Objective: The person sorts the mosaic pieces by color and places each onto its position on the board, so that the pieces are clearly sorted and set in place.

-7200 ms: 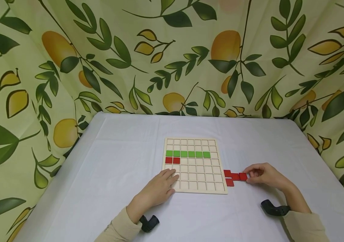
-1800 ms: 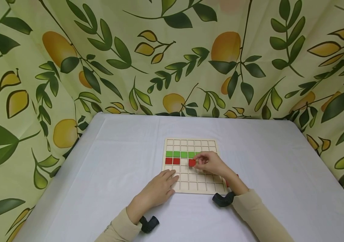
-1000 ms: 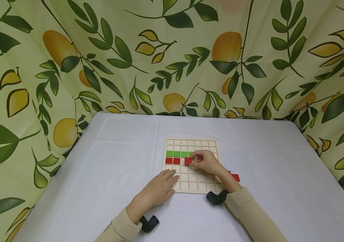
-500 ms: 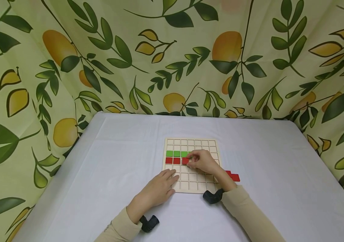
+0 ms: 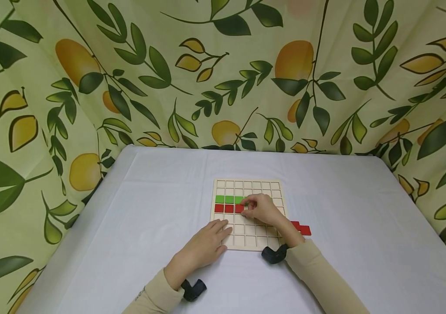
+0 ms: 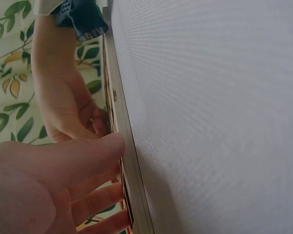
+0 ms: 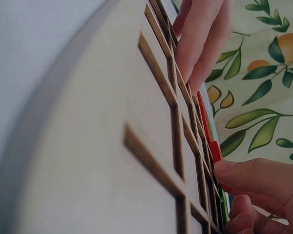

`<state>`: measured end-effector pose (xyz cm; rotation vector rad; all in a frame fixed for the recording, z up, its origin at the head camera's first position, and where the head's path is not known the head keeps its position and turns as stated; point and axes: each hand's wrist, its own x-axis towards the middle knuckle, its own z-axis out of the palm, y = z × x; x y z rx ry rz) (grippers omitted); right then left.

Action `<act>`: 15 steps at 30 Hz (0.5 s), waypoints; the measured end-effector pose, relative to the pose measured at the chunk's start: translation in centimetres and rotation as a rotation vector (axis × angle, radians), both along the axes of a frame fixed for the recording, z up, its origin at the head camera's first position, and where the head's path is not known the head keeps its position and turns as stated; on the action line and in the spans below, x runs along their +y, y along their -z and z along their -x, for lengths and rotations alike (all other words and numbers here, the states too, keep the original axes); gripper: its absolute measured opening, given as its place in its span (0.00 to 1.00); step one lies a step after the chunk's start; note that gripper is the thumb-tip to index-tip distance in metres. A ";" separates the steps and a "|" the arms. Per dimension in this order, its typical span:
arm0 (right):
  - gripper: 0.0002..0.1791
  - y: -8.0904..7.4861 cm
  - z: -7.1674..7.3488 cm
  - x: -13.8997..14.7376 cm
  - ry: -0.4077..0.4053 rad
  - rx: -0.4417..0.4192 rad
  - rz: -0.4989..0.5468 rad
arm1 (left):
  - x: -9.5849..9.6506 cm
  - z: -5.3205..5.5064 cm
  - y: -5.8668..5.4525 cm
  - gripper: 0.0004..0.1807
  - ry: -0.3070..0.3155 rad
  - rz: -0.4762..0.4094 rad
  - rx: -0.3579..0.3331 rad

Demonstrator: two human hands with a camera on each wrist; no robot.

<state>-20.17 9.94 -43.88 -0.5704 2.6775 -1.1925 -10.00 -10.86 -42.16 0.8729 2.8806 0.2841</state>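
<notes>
A pale wooden grid board point(image 5: 250, 240) lies on the table. My right hand point(image 5: 262, 208) pinches a red square tile point(image 5: 239, 209) between thumb and fingers at the third cell of its row. In the right wrist view, that tile point(image 7: 216, 151) stands slightly proud of the grid. Two other red tiles point(image 5: 224, 208) fill the cells to its left. Green tiles point(image 5: 229, 199) line the row behind, partly hidden by my right hand. My left hand point(image 5: 203, 244) rests with fingers spread on the board's near left corner; in the left wrist view its thumb point(image 6: 107, 145) touches the board's edge.
Loose red tiles point(image 5: 304, 230) lie beside the board's right edge, partly hidden by my right forearm. A white cloth point(image 5: 160, 196) covers the table. A leaf-and-fruit patterned curtain point(image 5: 136, 109) hangs behind and at the sides. Black devices point(image 5: 194, 290) are worn on both wrists.
My right hand has brought a red tile from the pile at the right over the board, then slid it left to the third cell. My left hand has stayed in place.
</notes>
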 end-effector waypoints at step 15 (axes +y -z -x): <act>0.13 0.3 0.2 -0.2 0.018 -0.004 -0.027 | 0.0 0.0 0.1 0.25 -0.004 -0.002 -0.011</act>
